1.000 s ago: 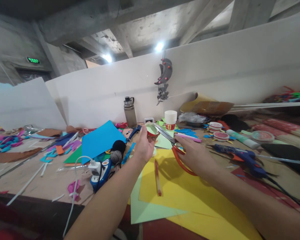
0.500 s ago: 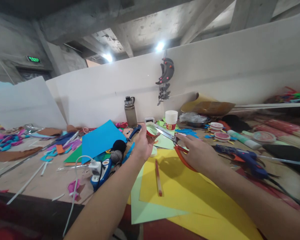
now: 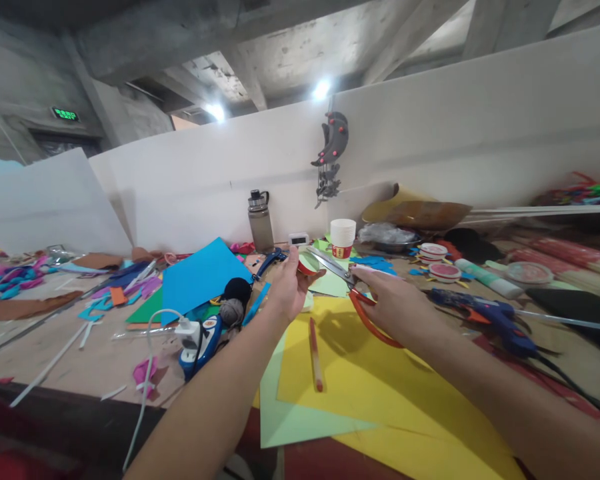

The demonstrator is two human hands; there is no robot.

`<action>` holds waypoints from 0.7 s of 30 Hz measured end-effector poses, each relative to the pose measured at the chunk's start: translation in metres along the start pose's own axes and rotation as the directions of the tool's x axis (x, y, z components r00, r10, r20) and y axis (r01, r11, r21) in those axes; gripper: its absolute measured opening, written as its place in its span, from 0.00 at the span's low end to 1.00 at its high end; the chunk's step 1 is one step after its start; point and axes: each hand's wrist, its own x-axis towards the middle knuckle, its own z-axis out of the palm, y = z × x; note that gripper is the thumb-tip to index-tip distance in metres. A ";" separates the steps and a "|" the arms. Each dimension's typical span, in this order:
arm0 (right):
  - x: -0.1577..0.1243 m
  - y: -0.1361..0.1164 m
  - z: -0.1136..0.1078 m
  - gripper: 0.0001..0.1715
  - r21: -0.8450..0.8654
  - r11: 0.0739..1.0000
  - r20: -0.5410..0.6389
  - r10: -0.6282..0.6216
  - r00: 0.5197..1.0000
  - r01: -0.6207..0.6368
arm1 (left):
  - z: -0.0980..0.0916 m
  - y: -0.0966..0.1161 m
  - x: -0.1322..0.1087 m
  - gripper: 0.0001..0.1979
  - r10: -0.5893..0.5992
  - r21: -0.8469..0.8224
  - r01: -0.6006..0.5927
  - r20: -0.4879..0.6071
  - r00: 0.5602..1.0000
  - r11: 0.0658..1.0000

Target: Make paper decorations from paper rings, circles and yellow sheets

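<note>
The fingers of your left hand (image 3: 287, 289) are closed on a small round piece with a red side and a pale green face (image 3: 308, 261), held up above the bench (image 3: 77, 375) in front of you. The fingers of your right hand (image 3: 394, 299) are wrapped around the orange handles of a pair of scissors (image 3: 351, 281). Its silver blades point away and to the left, their tips at the edge of the round piece; how far apart the blades stand is hard to tell.

Below your hands, a red pen (image 3: 315, 357) lies on a yellow sheet (image 3: 363, 383), which overlaps a pale green sheet (image 3: 300, 427). Just beyond the scissors stands a stack of white paper cups (image 3: 343, 235). A grey bottle (image 3: 261, 227) stands farther back, near a white panel (image 3: 195, 190).

To your left, a blue sheet (image 3: 195, 277) lies beyond a blue power strip (image 3: 207, 343) with a white plug in it. To your right lies a dark blue glue gun (image 3: 495, 319) with an orange trigger.
</note>
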 end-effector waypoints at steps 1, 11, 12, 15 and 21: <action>0.000 -0.001 -0.001 0.24 -0.010 1.000 0.004 -0.004 1.000 0.004 | 0.001 0.001 0.000 0.14 -0.003 0.002 0.003 -0.005 1.000 1.000; 0.001 -0.004 -0.008 0.26 -0.084 0.996 0.037 0.007 0.999 -0.004 | 0.000 0.009 0.000 0.16 -0.026 0.024 0.027 -0.046 0.999 0.999; 0.001 -0.004 -0.009 0.26 -0.084 0.996 0.042 0.003 0.999 0.000 | 0.000 0.010 0.000 0.16 -0.026 0.034 0.027 -0.043 0.999 0.999; 0.000 -0.007 -0.011 0.26 -0.088 0.996 0.049 0.004 0.999 0.001 | 0.000 0.012 0.001 0.18 -0.030 0.063 0.034 -0.057 0.998 0.997; -0.001 -0.015 -0.019 0.26 -0.182 0.982 0.068 0.059 0.996 -0.045 | 0.002 0.017 -0.001 0.18 -0.063 0.095 0.068 -0.058 0.996 0.993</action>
